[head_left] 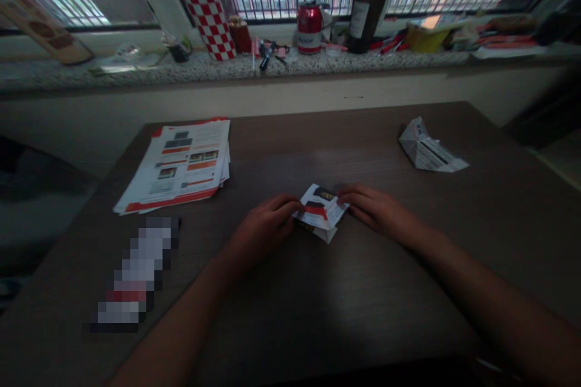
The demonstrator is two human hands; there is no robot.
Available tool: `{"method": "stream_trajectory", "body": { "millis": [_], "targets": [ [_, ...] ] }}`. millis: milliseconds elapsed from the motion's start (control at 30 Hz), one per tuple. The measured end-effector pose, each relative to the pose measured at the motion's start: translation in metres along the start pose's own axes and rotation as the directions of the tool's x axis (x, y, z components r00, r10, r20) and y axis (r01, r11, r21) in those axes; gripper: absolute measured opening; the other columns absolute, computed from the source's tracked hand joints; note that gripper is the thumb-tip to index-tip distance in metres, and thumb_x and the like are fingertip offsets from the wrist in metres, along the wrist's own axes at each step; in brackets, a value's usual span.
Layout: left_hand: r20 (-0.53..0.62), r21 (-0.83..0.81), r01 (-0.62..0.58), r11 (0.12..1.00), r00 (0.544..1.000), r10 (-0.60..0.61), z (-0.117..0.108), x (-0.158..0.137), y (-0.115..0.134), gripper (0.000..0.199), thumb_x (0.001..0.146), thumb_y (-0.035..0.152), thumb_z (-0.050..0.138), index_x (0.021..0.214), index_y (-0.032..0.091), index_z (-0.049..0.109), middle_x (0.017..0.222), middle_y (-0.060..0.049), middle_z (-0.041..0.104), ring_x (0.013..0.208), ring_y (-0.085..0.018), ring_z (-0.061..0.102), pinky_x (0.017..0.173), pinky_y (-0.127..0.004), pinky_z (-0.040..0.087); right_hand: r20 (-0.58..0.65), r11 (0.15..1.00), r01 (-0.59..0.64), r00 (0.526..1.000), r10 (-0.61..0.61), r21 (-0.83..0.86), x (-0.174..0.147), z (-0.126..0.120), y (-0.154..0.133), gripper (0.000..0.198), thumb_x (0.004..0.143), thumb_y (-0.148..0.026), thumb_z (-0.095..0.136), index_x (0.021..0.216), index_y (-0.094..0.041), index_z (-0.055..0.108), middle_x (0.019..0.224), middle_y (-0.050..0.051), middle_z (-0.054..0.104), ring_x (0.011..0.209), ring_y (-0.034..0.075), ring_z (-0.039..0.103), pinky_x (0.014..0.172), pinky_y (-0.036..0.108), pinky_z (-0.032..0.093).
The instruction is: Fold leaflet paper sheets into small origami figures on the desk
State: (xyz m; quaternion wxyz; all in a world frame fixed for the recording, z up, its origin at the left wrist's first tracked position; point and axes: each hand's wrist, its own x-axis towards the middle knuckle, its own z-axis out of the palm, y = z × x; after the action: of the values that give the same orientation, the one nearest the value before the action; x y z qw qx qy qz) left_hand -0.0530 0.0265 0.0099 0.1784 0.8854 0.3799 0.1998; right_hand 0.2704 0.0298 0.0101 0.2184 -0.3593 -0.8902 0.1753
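A small folded sheet of printed paper [323, 210], white with red and dark patches, is between my two hands at the middle of the brown table [363, 314]. Its layers part a little at the near side, where a pointed flap shows. My left hand [269, 224] grips the left corner, fingers closed on the edge. From the other side, my right hand [370, 205] pinches the right corner. Both thumbs are mostly hidden. Far off to the right lies another folded paper piece [429, 148], peaked and standing up partly.
A stack of printed sheets [186, 160] lies at the table's back left, with a pixelated oblong item [136, 272] nearer me. Along the granite windowsill [149, 75] stand a red can [310, 27], a dark cup [367, 15], a red-checked container [212, 24] and small clutter.
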Motion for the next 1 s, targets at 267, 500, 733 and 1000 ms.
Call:
{"method": "stream_trajectory", "body": {
  "millis": [267, 500, 733, 1000],
  "targets": [
    [0.056, 0.073, -0.024, 0.997, 0.998, 0.020, -0.001, 0.000, 0.004, 0.038, 0.094, 0.007, 0.060, 0.127, 0.024, 0.067, 0.135, -0.008, 0.069, 0.122, -0.027, 0.066, 0.104, -0.046, 0.055, 0.042, 1.000, 0.023, 0.999, -0.022, -0.022, -0.004, 0.002, -0.001, 0.032, 0.104, -0.015, 0.053, 0.132, -0.025, 0.065, 0.137, 0.012, 0.066, 0.125, 0.025, 0.067, 0.102, 0.043, 0.059],
    [0.036, 0.121, -0.014, 0.993, 0.999, 0.010, -0.001, 0.002, 0.016, 0.025, 0.099, 0.025, 0.067, 0.123, 0.022, 0.067, 0.130, -0.010, 0.070, 0.119, -0.030, 0.067, 0.102, -0.051, 0.055, 0.018, 0.998, 0.046, 0.999, -0.046, -0.037, -0.003, 0.001, -0.007, 0.037, 0.097, -0.011, 0.058, 0.130, -0.024, 0.067, 0.136, 0.014, 0.067, 0.125, 0.028, 0.067, 0.102, 0.046, 0.059],
    [0.013, 0.089, -0.030, 0.996, 0.999, 0.029, 0.004, 0.003, 0.016, 0.036, 0.097, 0.020, 0.070, 0.132, 0.025, 0.064, 0.139, -0.010, 0.066, 0.127, -0.029, 0.063, 0.107, -0.052, 0.054, 0.011, 0.997, 0.074, 0.997, -0.074, -0.033, -0.003, 0.006, -0.005, 0.034, 0.100, -0.017, 0.062, 0.133, -0.023, 0.066, 0.134, 0.014, 0.068, 0.123, 0.029, 0.067, 0.102, 0.050, 0.058],
    [0.039, -0.022, -0.077, 0.997, 0.996, 0.078, 0.010, 0.003, 0.015, 0.049, 0.095, 0.008, 0.065, 0.139, 0.030, 0.063, 0.139, -0.007, 0.067, 0.126, -0.026, 0.063, 0.108, -0.047, 0.054, -0.001, 0.993, 0.116, 0.993, -0.116, 0.020, -0.003, 0.006, -0.010, 0.030, 0.104, -0.019, 0.058, 0.132, -0.026, 0.068, 0.129, 0.011, 0.071, 0.119, 0.026, 0.068, 0.100, 0.047, 0.059]
  ]
}}
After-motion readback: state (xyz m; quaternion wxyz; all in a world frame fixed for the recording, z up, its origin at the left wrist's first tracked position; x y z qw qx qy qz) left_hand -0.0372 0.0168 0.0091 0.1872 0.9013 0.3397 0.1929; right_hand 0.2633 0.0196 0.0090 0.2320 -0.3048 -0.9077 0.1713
